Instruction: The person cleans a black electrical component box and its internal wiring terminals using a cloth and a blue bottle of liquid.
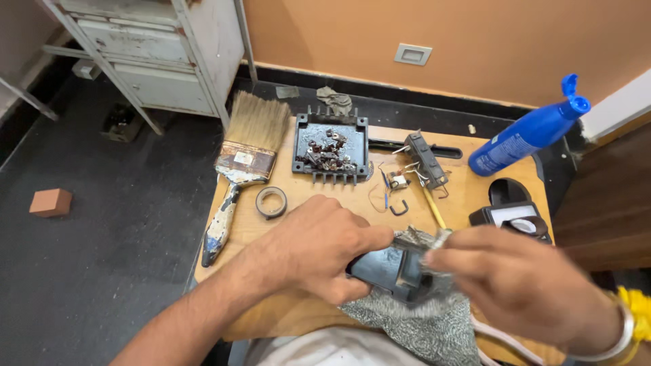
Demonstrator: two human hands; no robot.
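Note:
My left hand [319, 247] grips a dark plastic device casing [386, 268] over the near edge of a small wooden table [468, 193]. My right hand [522, 281] pinches a fold of grey speckled cloth [420, 325] against the casing's top. The cloth hangs under the casing and drapes toward my lap. Part of the casing is hidden by both hands.
On the table lie a wide paintbrush [241, 159], a roll of tape [271, 202], a black tray of small metal parts [330, 149], a wired component with loose wires [424, 163], a blue bottle [525, 135] and a black meter [512, 213]. A metal cabinet [156, 54] and a brick [51, 202] are at left.

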